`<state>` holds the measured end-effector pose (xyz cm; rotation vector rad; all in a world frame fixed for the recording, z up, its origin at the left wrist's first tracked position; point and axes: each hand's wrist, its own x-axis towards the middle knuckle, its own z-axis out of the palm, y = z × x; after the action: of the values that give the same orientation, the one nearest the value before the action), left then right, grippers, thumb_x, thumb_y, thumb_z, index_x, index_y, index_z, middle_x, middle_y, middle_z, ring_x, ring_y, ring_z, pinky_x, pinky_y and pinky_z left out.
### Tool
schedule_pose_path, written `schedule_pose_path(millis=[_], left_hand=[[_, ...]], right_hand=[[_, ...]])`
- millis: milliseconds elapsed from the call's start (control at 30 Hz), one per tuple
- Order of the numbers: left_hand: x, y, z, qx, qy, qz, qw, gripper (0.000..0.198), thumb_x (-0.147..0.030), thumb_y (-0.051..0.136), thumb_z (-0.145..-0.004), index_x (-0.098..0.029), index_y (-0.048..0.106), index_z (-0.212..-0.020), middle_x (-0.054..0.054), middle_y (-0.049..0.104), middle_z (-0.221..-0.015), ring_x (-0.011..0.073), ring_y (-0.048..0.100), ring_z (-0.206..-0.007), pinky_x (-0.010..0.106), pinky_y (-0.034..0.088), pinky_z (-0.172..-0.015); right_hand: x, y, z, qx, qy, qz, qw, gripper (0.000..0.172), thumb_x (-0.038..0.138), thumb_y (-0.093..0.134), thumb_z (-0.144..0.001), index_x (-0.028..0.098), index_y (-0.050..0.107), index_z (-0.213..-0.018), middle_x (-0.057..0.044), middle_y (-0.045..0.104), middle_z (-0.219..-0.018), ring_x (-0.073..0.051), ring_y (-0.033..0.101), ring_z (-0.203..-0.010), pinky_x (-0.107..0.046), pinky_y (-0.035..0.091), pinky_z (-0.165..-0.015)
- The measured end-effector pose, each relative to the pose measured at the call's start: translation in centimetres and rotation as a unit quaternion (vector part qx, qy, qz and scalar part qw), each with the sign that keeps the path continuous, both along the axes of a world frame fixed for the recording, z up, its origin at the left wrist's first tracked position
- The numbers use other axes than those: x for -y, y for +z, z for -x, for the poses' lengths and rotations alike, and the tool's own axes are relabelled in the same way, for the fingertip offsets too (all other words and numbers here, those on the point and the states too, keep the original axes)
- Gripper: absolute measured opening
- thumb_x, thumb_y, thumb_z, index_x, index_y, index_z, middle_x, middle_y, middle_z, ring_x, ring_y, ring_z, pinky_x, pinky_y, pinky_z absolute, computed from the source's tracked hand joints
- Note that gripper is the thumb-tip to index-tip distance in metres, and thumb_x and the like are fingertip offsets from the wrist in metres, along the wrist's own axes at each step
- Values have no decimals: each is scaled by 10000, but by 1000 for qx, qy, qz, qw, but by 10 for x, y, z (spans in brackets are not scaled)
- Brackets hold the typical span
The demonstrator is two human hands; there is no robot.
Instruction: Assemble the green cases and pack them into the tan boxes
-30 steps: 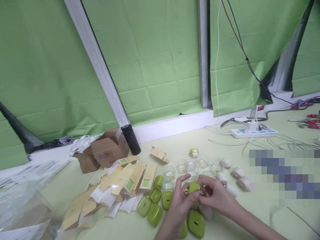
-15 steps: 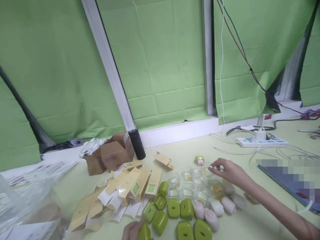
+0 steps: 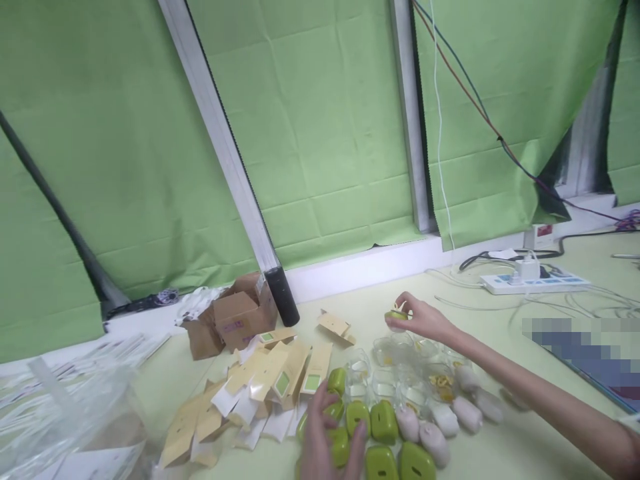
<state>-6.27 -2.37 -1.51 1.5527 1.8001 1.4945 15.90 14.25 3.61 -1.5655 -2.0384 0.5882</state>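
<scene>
My right hand [image 3: 423,319] pinches a small green-and-white rounded piece [image 3: 397,316] at the back of the grouped parts. Below it stand several clear plastic cups [image 3: 385,385], and one clear container holds small yellow pieces [image 3: 442,385]. My left hand [image 3: 323,440] has its fingers spread over several glossy green rounded shells [image 3: 384,421], some with a slot on top. Whether its fingers touch them I cannot tell. Pale rounded pieces [image 3: 434,442] lie to the right of the shells, several of them in a row.
Flattened tan cartons [image 3: 260,373] and white papers are heaped left of the shells. Behind them sit a brown cardboard box [image 3: 244,319] and a black cylinder [image 3: 281,296]. A power strip [image 3: 540,283] with cables lies at right, near a flat dark device [image 3: 583,360]. Clear plastic bags [image 3: 85,407] cover the left.
My right hand has moved back and left from the clear cups to the small green-and-white piece. My left hand has let go of a green shell and risen, fingers spreading.
</scene>
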Motion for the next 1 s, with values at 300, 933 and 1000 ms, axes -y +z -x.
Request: schedule_pose_path(millis=[300,933,1000], left_hand=[[-51,34,-75,439,-317,130,831,578,-406,713,-712,-150,472,-1171,-12,531,-765,84,496,-588,226,402,-588],[-44,10,-66,367,-337,132,857,466,-324,740,-674,-225,445,-1020,-26,561,-755,94,509,-585,224,382,-571],[-41,13,-66,349,-334,127,866,446,-324,737,-672,-225,454,-1002,-30,543,-756,97,504,-600,221,382,-573]], right_hand=[[88,2,-6,-254,103,33,961,453,603,360,-882,255,509,-1131,-30,625,-945,-177,588,-761,-314,453,-677],[109,-29,-1,-367,162,193,895,577,732,480,-734,189,465,-538,70,281,-518,-93,204,-494,-251,143,-474],[110,-30,-3,-383,168,211,884,558,698,497,-755,185,476,-538,77,271,-507,-86,179,-482,-251,132,-470]])
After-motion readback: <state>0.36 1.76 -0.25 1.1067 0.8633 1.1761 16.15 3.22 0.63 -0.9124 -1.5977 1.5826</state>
